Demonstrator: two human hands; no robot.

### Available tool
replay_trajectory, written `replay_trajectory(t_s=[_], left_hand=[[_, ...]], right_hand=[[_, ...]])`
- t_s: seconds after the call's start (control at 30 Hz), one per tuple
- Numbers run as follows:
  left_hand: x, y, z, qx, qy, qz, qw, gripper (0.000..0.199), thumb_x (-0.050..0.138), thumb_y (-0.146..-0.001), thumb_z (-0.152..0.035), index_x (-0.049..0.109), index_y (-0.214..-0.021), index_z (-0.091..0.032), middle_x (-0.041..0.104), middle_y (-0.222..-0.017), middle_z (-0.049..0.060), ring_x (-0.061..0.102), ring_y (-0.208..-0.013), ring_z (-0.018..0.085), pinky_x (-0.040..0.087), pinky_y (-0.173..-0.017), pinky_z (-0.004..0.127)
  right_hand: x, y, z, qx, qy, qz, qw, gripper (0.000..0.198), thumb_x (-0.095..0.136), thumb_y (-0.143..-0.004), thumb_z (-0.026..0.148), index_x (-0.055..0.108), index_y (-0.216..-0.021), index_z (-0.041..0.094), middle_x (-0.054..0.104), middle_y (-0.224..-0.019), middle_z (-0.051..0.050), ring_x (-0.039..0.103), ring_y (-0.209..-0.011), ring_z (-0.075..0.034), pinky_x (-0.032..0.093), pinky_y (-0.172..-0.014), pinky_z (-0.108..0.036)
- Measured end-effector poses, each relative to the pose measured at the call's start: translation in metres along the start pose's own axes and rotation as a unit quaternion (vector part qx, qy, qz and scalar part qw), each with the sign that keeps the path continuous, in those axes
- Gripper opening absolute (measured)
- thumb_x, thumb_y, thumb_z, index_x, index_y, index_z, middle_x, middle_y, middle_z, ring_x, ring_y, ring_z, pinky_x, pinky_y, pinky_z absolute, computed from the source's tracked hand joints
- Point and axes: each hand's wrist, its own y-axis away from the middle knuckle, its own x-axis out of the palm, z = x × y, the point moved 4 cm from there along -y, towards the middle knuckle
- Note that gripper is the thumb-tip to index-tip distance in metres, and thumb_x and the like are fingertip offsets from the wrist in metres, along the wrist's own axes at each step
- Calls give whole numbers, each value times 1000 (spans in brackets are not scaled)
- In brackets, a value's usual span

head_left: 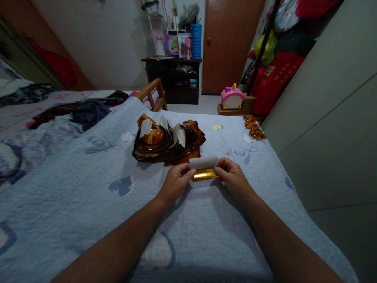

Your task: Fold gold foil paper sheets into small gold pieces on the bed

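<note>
Between my two hands is a sheet of gold foil paper (205,174), its far edge curled over so the white backing shows as a roll. My left hand (178,179) pinches the left end between thumb and fingers. At the right end, my right hand (231,173) grips it the same way. Just beyond lies a loose stack of gold foil paper (153,153), bent into curls with white backs showing in places. Several folded gold foil pieces (253,127) sit near the far right edge of the bed.
A pale blue quilt (118,220) covers the bed under my hands. Dark clothes (91,114) lie at the left. Past the bed stand a wooden chair (151,94), a dark cabinet (176,82) and a pink toy (232,98). A pale panel (330,118) rises along the right.
</note>
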Motion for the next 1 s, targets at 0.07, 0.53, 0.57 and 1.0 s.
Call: replay_trajectory(t_s=[0.07, 0.53, 0.57, 1.0], left_hand=[[0, 0, -2, 0, 3, -4, 1000, 26, 65, -82, -38, 74, -89, -16, 65, -74, 2, 55, -64, 14, 43, -58, 23], [0, -2, 3, -18, 22, -14, 1000, 26, 68, -78, -33, 77, -93, -15, 70, -75, 3, 59, -67, 15, 45, -61, 24], [-1, -2, 2, -15, 20, -17, 1000, 25, 68, -78, -33, 77, -93, -15, 71, -77, 3, 60, -68, 15, 45, -61, 24], [-7, -6, 8, 35, 4, -23, 999, 21, 69, -81, -31, 77, -91, -15, 72, -83, 4, 63, -79, 17, 48, -74, 26]], right_hand=[[0, 0, 0, 1, 0, -1, 1000, 16, 68, -75, 34, 62, -83, 21, 58, -74, 2, 48, -63, -13, 37, -58, -26], [1, 0, 5, -18, 14, 3, 1000, 15, 68, -76, 35, 63, -83, 22, 58, -75, 2, 53, -68, -15, 41, -62, -28], [1, 0, 5, -15, 12, 3, 1000, 16, 68, -76, 35, 63, -84, 22, 59, -75, 1, 53, -68, -15, 41, -62, -28], [1, 1, 7, -37, 21, -24, 999, 18, 73, -71, 34, 64, -79, 20, 57, -69, 2, 47, -59, -12, 36, -56, -27]])
